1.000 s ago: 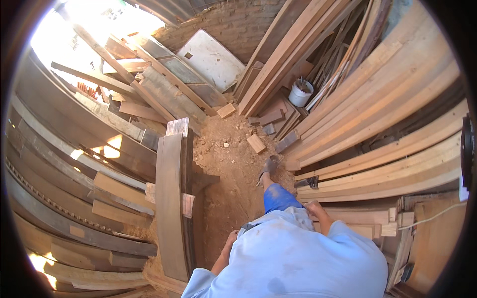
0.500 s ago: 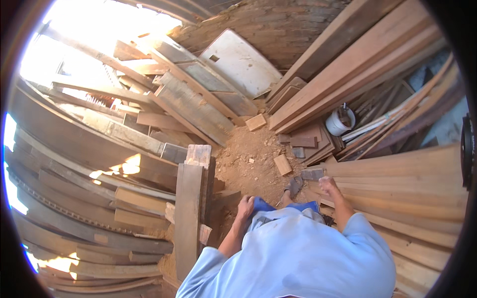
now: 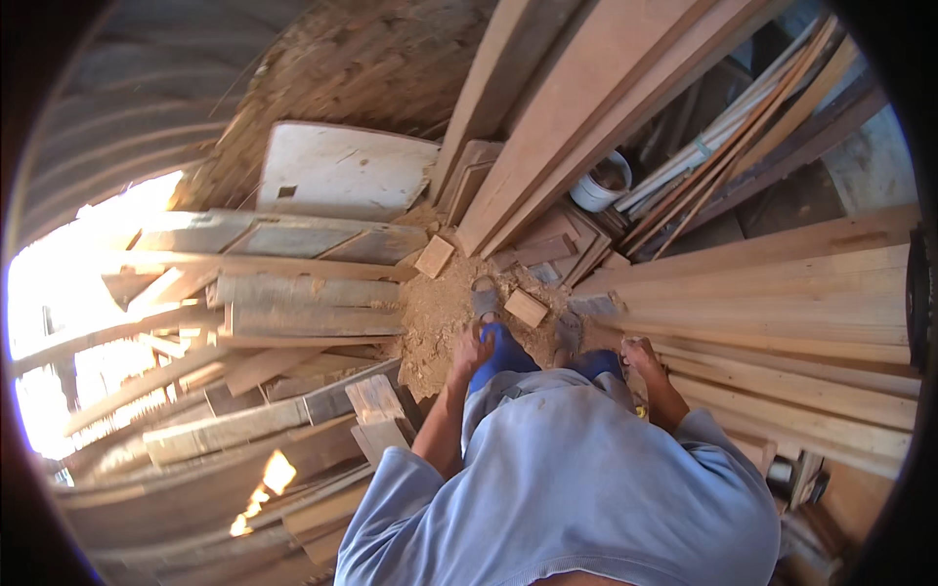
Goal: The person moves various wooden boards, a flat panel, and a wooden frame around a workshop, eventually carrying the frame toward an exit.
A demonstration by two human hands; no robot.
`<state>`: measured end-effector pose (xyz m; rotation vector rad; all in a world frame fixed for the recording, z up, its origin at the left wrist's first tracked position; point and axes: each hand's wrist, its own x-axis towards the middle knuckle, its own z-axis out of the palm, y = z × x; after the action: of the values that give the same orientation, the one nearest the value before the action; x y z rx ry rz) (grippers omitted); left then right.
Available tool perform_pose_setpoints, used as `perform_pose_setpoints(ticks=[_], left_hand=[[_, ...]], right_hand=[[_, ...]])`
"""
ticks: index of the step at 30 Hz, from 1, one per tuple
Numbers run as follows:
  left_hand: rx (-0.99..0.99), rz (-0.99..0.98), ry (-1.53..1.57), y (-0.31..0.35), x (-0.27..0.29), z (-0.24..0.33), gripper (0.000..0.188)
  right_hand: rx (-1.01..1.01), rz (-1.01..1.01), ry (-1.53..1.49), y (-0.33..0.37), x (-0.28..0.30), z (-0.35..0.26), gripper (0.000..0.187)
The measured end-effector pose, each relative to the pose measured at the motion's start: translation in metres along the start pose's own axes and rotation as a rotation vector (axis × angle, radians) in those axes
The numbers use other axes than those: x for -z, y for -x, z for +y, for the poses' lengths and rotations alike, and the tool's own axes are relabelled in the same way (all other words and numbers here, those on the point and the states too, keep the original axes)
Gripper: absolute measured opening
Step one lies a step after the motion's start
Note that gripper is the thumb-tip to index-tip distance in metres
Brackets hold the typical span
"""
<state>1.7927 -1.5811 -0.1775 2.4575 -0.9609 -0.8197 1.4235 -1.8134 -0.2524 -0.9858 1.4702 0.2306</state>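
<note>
My left hand hangs beside my left thigh in blue trousers. Its fingers look loosely apart, with nothing visible in them, though they are a little blurred. On the other side, my right hand is curled closed close to the stacked long boards. Whatever it holds, if anything, is hidden by the fingers. Ahead of my sandalled feet, a short wood block lies on the sawdust-covered ground. Another small block lies farther off.
Tall planks lean at the far side beside a white bucket and thin strips. A white panel rests against the brick wall. Boards pile up on the left; a post-like timber stands near my left arm.
The view has swung leftward, and the scene has rotated. The timber at my left has dropped lower in view; a foot has come forward onto the sawdust. The right hand stays closed.
</note>
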Motion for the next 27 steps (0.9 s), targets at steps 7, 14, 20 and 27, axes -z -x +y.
perform_pose_setpoints(ticks=[7, 14, 20, 27], left_hand=[[-0.582, 0.246, -0.127, -0.202, 0.122, 0.150, 0.063], [-0.793, 0.328, -0.174, -0.275, 0.128, 0.341, 0.101], [-0.749, 0.525, -0.124, -0.313, 0.065, 0.387, 0.105], [-0.807, 0.782, -0.160, -0.340, 0.032, 0.382, 0.096]], right_hand=[[-0.055, -0.014, -0.453, 0.019, -0.051, -0.023, 0.018], [0.042, 0.025, -0.615, -0.011, -0.102, -0.092, 0.017], [0.129, -0.085, -0.693, -0.093, -0.055, -0.142, 0.024], [-0.028, 0.029, -0.741, -0.184, 0.011, -0.223, 0.030]])
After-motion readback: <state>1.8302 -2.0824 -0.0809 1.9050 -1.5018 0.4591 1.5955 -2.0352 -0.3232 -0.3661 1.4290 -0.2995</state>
